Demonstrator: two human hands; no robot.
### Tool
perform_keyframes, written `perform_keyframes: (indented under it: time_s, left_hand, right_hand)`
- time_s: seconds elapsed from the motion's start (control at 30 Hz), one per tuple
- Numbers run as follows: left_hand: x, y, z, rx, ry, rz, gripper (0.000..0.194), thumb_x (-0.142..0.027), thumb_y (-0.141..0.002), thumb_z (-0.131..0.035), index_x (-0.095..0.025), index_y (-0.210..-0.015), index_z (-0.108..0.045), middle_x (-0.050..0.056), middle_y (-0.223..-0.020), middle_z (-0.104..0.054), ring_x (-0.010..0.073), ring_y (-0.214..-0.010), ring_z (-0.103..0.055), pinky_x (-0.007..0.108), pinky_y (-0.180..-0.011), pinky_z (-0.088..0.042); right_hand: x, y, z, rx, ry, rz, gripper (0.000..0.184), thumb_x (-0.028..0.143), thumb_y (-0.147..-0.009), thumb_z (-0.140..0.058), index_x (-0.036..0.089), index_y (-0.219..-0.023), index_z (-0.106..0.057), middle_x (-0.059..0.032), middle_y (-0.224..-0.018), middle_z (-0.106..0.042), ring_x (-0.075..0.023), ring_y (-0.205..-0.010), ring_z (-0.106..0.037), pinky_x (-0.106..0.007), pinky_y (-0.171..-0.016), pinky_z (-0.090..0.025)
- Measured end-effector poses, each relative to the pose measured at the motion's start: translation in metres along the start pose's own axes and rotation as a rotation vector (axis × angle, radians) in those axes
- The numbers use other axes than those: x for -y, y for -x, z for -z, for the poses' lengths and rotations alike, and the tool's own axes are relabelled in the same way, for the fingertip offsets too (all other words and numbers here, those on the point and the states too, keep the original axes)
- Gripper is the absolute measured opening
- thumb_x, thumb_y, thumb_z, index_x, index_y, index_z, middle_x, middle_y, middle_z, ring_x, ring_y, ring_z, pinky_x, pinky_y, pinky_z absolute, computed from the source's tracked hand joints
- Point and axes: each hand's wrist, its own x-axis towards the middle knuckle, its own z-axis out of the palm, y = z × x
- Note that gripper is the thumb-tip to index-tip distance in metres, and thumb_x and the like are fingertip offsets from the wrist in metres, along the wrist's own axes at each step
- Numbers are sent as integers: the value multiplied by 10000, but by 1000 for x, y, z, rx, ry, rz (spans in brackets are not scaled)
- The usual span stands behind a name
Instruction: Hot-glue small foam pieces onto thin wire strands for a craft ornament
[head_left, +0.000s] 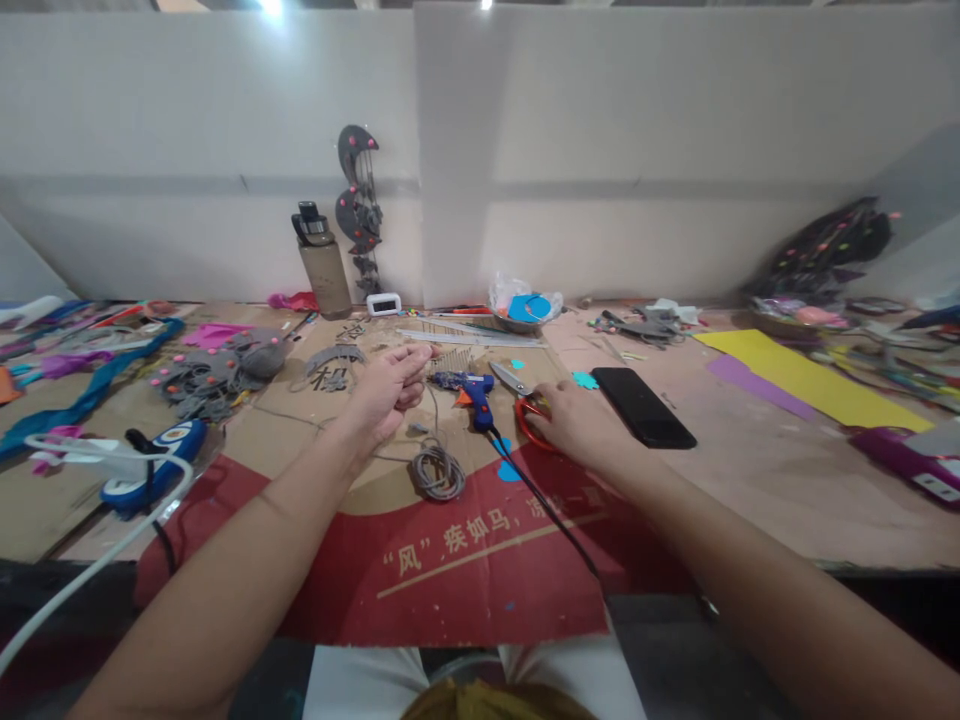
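Ribbon (90,395), blue, is trailing over the table's (750,490) cluttered left end, beyond a blue-and-white power strip (154,465). Grey felt (225,375) is lying heaped beside it. Cardboard (465,600), tan behind and red with printed characters in front, is covering the middle of the surface. Pale wall panels (225,100) are standing behind, with lights glaring overhead. A bottle (326,270) is standing near the wall, and pinned dark cutouts (358,200) are hanging just right of it. The left hand (390,395) is pinching its fingertips together above the cardboard; whether it is gripping anything, I cannot tell. A grey cord (439,473) is lying coiled right of that wrist. A blue glue gun (480,400) is lying between the hands. The scissors (510,378) are lying right of it, blades pointing away from the person. The right hand (581,415) is touching their red handles with bent fingers; firmness of grip is not showing. A phone (643,407) is lying just beside it. Yellow (810,375) and purple sheets (757,388) are overlapping farther right.
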Motion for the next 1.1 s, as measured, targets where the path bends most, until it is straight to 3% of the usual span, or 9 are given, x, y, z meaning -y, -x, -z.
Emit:
perform_keyframes:
  time_s: [0.07,0.13,0.27,0.4,0.63,0.8,0.93,1.03,1.1]
  left_hand:
    - [1,0,-1,29,10,1,235,-309,-742,-690,-115,-863,-635,-98,-494,-264,0,-363,-198,137,-364,-126]
    - [3,1,-3,62,14,3,240,-317,-740,-693,-115,-857,-636,-94,-493,-279,2,-365,-221,137,-369,-149]
    - [5,1,-5,106,-8,16,266,-346,-725,-706,-112,-833,-638,-90,-489,-292,6,-364,-246,144,-371,-157]
    - [5,0,-4,117,-17,14,273,-353,-701,-726,-124,-691,-577,-85,-497,-295,4,-365,-246,151,-368,-149]
    - [2,0,-2,117,-33,-8,274,-363,-706,-720,-122,-709,-590,-84,-494,-291,4,-367,-217,154,-361,-121]
    - [2,1,-4,107,-103,18,319,-449,-738,-661,-133,-719,-619,-47,-507,-395,18,-359,-249,171,-358,-128]
    - [-6,-2,9,8,-457,-32,381,-517,-772,-577,-150,-762,-678,21,-569,-544,60,-380,-366,196,-361,-163]
    - [-11,-5,26,68,-857,-55,148,-305,-635,-744,-168,-651,-692,14,-542,-582,81,-432,-437,191,-404,-238]
    - [-10,-7,37,151,-979,15,107,-190,-543,-777,-178,-574,-675,6,-504,-585,94,-440,-450,192,-422,-257]
  right_hand:
    - [12,-1,7,-148,-82,90,179,260,-815,-552,151,-900,-666,-178,-955,-616,-300,-933,-564,-447,-823,-420]
    - [32,-5,15,-278,-376,126,208,268,-852,-512,191,-979,-658,-128,-1022,-613,-249,-981,-558,-419,-866,-434]
    - [75,-22,19,-200,-1028,140,250,335,-837,-535,226,-1041,-630,-43,-1008,-655,-153,-859,-605,-319,-779,-491]
    - [98,-39,7,-101,-1339,73,153,327,-786,-595,241,-882,-677,7,-867,-688,-128,-797,-615,-278,-734,-486]
    - [101,-41,-3,-157,-1470,86,180,383,-740,-652,249,-854,-691,8,-910,-687,-150,-899,-606,-311,-821,-478]
    - [106,-42,-5,-167,-1621,43,167,367,-738,-641,215,-803,-618,28,-784,-643,-115,-785,-603,-270,-775,-478]
    - [105,-42,-4,-173,-1806,-64,154,343,-774,-572,216,-773,-484,40,-778,-610,-93,-730,-600,-265,-745,-500]
    - [100,-39,-3,-171,-1846,-134,145,316,-801,-540,228,-792,-425,60,-723,-569,-68,-590,-548,-238,-637,-496]
    - [97,-38,-3,-174,-1811,-137,141,302,-802,-545,233,-796,-421,85,-653,-505,-47,-463,-428,-200,-513,-437]
